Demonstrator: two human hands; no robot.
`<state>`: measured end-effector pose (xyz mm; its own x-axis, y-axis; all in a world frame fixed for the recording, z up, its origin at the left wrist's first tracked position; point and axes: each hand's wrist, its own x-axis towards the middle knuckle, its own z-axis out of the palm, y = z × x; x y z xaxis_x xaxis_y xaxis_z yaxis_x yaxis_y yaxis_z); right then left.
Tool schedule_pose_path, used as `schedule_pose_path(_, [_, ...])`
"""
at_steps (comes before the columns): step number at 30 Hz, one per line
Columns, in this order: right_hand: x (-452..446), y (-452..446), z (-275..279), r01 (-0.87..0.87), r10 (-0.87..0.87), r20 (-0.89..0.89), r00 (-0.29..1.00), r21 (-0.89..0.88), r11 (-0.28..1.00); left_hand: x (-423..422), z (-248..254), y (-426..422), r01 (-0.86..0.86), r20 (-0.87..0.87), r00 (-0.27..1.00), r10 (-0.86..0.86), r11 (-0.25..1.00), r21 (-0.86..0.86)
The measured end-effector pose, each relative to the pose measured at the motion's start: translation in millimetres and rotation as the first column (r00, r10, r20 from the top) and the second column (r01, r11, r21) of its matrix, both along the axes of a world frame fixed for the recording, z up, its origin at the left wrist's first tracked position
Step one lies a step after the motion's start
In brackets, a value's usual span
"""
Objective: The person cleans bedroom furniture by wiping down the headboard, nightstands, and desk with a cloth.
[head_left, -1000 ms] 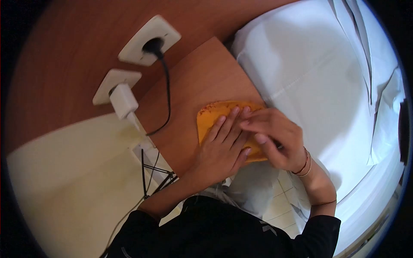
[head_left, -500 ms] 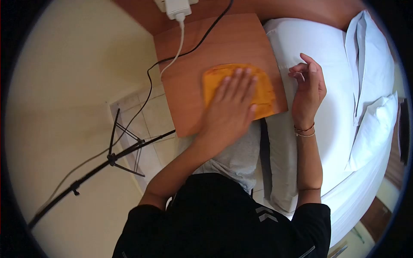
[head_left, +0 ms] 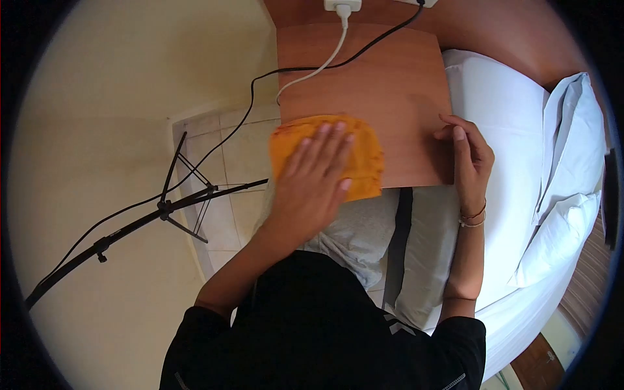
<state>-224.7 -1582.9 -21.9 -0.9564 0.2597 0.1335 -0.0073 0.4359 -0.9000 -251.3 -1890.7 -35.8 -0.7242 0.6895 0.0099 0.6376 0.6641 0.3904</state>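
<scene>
An orange cloth [head_left: 365, 156] with darker reddish marks lies flat on the left front part of a reddish-brown wooden tabletop [head_left: 390, 84], reaching over its edge. My left hand [head_left: 311, 179] rests flat on the cloth, palm down, fingers stretched out and slightly apart. Beside the right edge of the tabletop, next to the bed, is my right hand [head_left: 473, 151]. Its fingers are loosely bent, and I see nothing in them. Whether its fingertips touch the wood, I cannot tell.
A white plug and cable [head_left: 343, 32] and a black cable [head_left: 299, 69] cross the tabletop's back left. A black tripod stand [head_left: 165, 207] leans at left by the wall. On the right is a white bed [head_left: 500, 136] with pillows [head_left: 569, 140].
My left hand and the cloth have moved left across the tabletop. My right hand has lowered toward the tabletop's right edge. The camera view has shifted too.
</scene>
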Motion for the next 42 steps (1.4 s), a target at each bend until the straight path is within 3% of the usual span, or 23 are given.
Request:
schedule_pose_path(3, [-0.5, -4.3, 2.0, -0.037, 0.024, 0.070, 0.997, 0.184, 0.982, -1.6, -5.9, -17.6, -0.105, 0.003, 0.994, 0.105, 0.994, -0.012])
schedule_pose_path(4, [-2.8, -10.1, 6.3, -0.144, 0.156, -0.002, 0.988, 0.369, 0.918, -2.2, -8.5, -19.1, -0.134, 0.000, 0.991, 0.134, 0.991, -0.008])
schedule_pose_path(6, [-6.1, -36.5, 17.6, -0.277, 0.436, -0.052, 0.898, 0.703, 0.654, -10.2, -8.4, -6.6, -0.125, -0.037, 0.992, 0.125, 0.992, 0.002])
schedule_pose_path(11, [2.2, -86.6, 2.4, -0.569, 0.638, 0.124, 0.760, 0.603, 0.560, -21.2, -23.1, 33.3, 0.082, -0.057, 0.996, -0.074, 0.985, 0.151])
schedule_pose_path(14, [4.0, -98.3, -4.2, -0.641, 0.638, 0.258, 0.725, 0.592, 0.489, -12.1, -29.3, 31.6, 0.132, -0.078, 0.990, -0.122, 0.981, 0.145])
schedule_pose_path(20, [-3.2, -137.1, -7.4, -0.659, 0.644, 0.269, 0.716, 0.564, 0.497, -2.1, -18.1, -11.0, 0.011, -0.052, 0.999, -0.007, 0.998, 0.065])
schedule_pose_path(23, [-23.1, -132.7, -13.6, -0.567, 0.568, 0.235, 0.789, 0.633, 0.527, -29.8, -19.1, -9.5, 0.064, -0.092, 0.994, -0.056, 0.994, 0.086])
schedule_pose_path(26, [-21.2, -115.2, -21.2, -0.385, 0.369, 0.180, 0.912, 0.687, 0.616, -47.1, -29.4, 15.1, 0.007, -0.239, 0.971, 0.021, 0.993, 0.115])
schedule_pose_path(29, [6.5, -110.3, -22.3, -0.391, 0.307, 0.254, 0.917, 0.719, 0.574, -34.5, -28.7, 17.9, 0.029, -0.186, 0.983, -0.002, 0.989, 0.143])
schedule_pose_path(35, [36.7, -149.6, -10.4, -0.504, 0.375, 0.350, 0.858, 0.714, 0.486, 6.2, -17.6, -31.8, 0.019, -0.034, 0.999, -0.018, 0.998, 0.052])
schedule_pose_path(42, [-14.6, -142.5, -14.5, -0.428, 0.402, 0.243, 0.883, 0.768, 0.476, -49.2, -25.7, -24.9, 0.039, -0.180, 0.983, -0.025, 0.996, 0.075])
